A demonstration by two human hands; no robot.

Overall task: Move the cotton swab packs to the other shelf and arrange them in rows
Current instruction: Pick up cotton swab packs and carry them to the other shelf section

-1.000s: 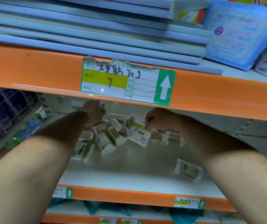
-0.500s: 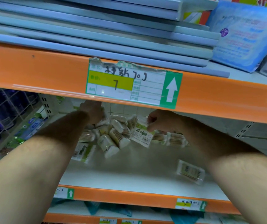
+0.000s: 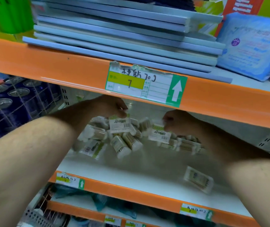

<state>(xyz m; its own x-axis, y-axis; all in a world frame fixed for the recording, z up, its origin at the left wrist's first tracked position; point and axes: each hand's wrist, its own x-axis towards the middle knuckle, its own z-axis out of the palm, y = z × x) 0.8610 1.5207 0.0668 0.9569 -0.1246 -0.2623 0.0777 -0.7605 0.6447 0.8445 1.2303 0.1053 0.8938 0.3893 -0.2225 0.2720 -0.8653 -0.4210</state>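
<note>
Orange-railed store shelving fills the view. The cotton swab packs (image 3: 124, 141) are seen heaped in a loose pile toward the back of the white shelf (image 3: 147, 163), left of its middle. A few more lie toward the back right, and one stray pack (image 3: 198, 179) lies apart near the front right edge.

Each pack is judged to be very light: a small, fairly stiff clear box (glossy, so probably a little slippery) that should not be crushed easily. It is best taken across its short sides or by its top edge, and several could be gathered at once.

The left grip (image 3: 113, 105) is held in under the upper rail (image 3: 65, 69) with the fingers curled down, and a labelled pack (image 3: 120, 126) appears to be pinched by its top edge above the pile. The right grip (image 3: 178, 122) is likewise closed, knuckles up, on the top edge of a second pack (image 3: 159, 135), which hangs label-forward. Both forearms are stretched forward and angled slightly inward. The left fingertips are partly hidden by the rail, so the exact hold cannot be confirmed.
</note>
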